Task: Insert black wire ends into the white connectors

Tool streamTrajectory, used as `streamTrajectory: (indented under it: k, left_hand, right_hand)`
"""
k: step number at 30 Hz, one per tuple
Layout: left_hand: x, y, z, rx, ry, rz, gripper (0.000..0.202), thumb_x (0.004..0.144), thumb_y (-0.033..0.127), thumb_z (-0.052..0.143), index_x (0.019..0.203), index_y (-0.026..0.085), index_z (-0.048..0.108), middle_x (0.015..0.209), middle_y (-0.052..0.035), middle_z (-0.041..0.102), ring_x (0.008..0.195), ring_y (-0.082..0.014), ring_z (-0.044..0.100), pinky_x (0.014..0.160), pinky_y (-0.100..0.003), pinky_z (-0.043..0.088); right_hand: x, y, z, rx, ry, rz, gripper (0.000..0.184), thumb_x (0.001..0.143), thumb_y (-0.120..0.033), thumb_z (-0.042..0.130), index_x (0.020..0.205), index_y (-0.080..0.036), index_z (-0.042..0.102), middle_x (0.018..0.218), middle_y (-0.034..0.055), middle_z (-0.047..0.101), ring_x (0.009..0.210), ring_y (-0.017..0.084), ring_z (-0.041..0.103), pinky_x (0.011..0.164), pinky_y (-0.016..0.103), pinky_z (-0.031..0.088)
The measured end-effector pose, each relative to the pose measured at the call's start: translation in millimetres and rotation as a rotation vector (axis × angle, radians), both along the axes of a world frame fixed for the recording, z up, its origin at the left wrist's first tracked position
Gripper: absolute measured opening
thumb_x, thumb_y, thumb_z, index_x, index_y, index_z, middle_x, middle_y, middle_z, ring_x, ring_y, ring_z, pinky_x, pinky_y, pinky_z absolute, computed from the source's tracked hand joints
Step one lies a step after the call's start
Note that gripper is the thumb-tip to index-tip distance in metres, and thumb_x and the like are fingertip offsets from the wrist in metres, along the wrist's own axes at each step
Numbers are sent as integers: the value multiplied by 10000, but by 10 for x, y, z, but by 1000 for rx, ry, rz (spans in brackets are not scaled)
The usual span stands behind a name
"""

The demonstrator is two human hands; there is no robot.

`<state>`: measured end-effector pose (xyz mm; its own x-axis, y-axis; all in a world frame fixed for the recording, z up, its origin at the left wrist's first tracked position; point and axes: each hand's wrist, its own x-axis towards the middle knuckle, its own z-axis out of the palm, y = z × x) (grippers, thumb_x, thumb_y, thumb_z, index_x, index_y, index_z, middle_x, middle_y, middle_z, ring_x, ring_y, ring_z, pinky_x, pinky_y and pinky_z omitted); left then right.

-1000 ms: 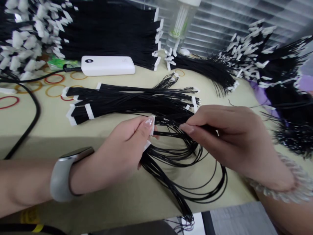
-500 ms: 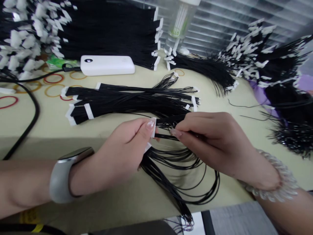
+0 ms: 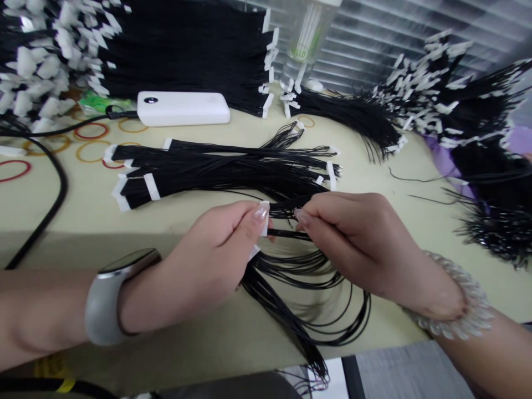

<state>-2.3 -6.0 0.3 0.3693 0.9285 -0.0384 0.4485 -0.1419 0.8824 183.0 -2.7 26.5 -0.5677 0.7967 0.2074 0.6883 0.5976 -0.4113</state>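
Observation:
My left hand (image 3: 224,244) is closed, its thumb pressing a white tape tab (image 3: 265,217) at one end of some thin black wires. My right hand (image 3: 353,238) pinches the same black wires (image 3: 288,234) a short way to the right; its inner fingers are hidden. Below both hands, a looped bundle of black wires (image 3: 307,327) hangs from under the left hand, its loose ends reaching past the table's front edge. Just beyond my fingers lie several black wire bundles (image 3: 224,166) with white tape tabs on their ends.
A white power bank (image 3: 183,108) with a black cable (image 3: 62,183) lies behind. Rubber bands (image 3: 91,131) are scattered at left. Large stacks of taped black wires (image 3: 187,50) line the back, near a clear bottle (image 3: 310,44). More wire bundles (image 3: 490,166) pile up at right.
My left hand has shifted slightly right with the white tape tab. My right hand has moved very little, and both remain closed on the wires.

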Motion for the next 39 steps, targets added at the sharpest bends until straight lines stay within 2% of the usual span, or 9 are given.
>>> streamTrajectory:
  k: [6, 12, 16, 19, 25, 31, 35, 39]
  left_hand:
    - [12, 1, 19, 4, -3, -15, 324, 889, 333, 326, 602, 186, 363, 561, 54, 389, 513, -85, 358, 474, -200, 319]
    - [14, 2, 20, 32, 27, -26, 322, 884, 315, 354, 589, 186, 347, 540, 64, 355, 477, -71, 320, 452, -185, 302]
    - [9, 7, 15, 66, 61, -41, 316, 887, 305, 345, 594, 188, 352, 538, 66, 369, 466, -68, 323, 447, -188, 300]
    - [-2, -3, 11, 111, 83, -50, 314, 889, 296, 333, 594, 190, 353, 529, 66, 366, 460, -72, 320, 446, -197, 296]
    - [5, -17, 26, 127, 116, -79, 317, 882, 293, 343, 581, 191, 347, 520, 62, 380, 461, -79, 333, 448, -211, 285]
    - [12, -10, 19, 90, 84, -71, 308, 886, 310, 333, 603, 195, 367, 552, 55, 410, 491, -87, 358, 472, -211, 308]
    - [-1, -18, 17, 95, 89, -91, 309, 887, 308, 338, 602, 195, 373, 544, 57, 401, 485, -86, 354, 469, -217, 299]
    - [-4, -26, 19, 120, 117, -105, 312, 894, 321, 321, 613, 195, 375, 548, 59, 410, 491, -86, 363, 474, -227, 289]
  right_hand:
    - [4, -23, 10, 23, -35, -2, 286, 868, -177, 403, 597, -164, 311, 536, -39, 339, 491, 54, 299, 481, 219, 260]
    - [21, -26, 0, 23, -50, 21, 294, 877, -184, 385, 599, -164, 292, 526, -42, 322, 477, 52, 286, 477, 219, 246]
    - [11, -31, -36, -17, -92, 98, 226, 870, -169, 387, 647, -159, 358, 586, -34, 373, 527, 55, 322, 507, 217, 264]
    - [-5, -51, -83, 16, -108, 116, 158, 863, -157, 382, 715, -154, 436, 641, -20, 424, 568, 66, 358, 523, 224, 278]
    - [-49, -61, -127, 106, -63, 105, 248, 880, -194, 362, 642, -157, 420, 583, -23, 376, 519, 72, 305, 483, 233, 249]
    - [-54, -60, -90, 49, 12, 87, 145, 870, -248, 444, 788, -152, 515, 659, -15, 517, 592, 62, 444, 546, 201, 328]
    - [-55, -74, -91, 39, -5, 50, 142, 869, -221, 433, 770, -151, 507, 614, -27, 469, 540, 54, 391, 512, 198, 297]
    - [-61, -95, -98, 97, -111, 48, 87, 801, -104, 430, 766, -165, 480, 591, -39, 419, 508, 62, 321, 480, 212, 245]
